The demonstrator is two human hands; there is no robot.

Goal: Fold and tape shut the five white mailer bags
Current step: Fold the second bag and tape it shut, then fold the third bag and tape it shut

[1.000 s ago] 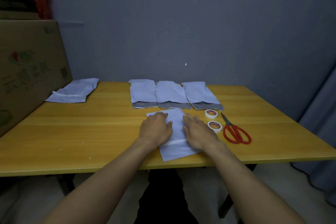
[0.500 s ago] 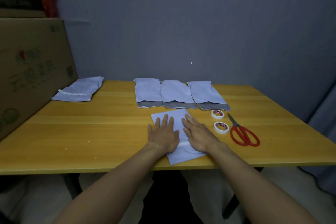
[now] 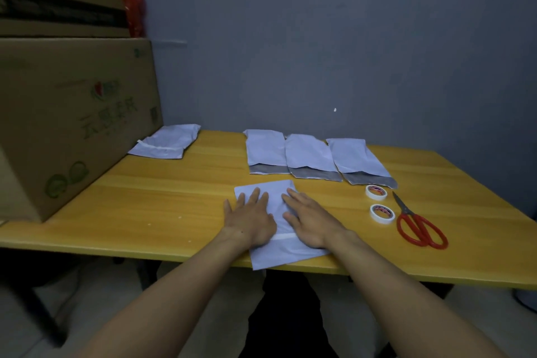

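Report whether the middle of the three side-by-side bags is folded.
Unfolded: the middle bag lies flat, its grey flap spread open.

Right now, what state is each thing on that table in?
Near bag, flat, white strip across, under both hands.
Left hand, open, flat on it.
Right hand, open, flat on it.
Three bags, flaps open, grey showing.
Far bag, closed, white strip across.
Tape rolls, lying flat.
Scissors, closed.

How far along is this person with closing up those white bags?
About one done: the far-left bag by the cardboard box looks folded with a tape strip across it. In hand: the near bag, also showing a strip, pressed flat under the left hand and right hand. Left: three bags in the row, grey flaps unfolded.
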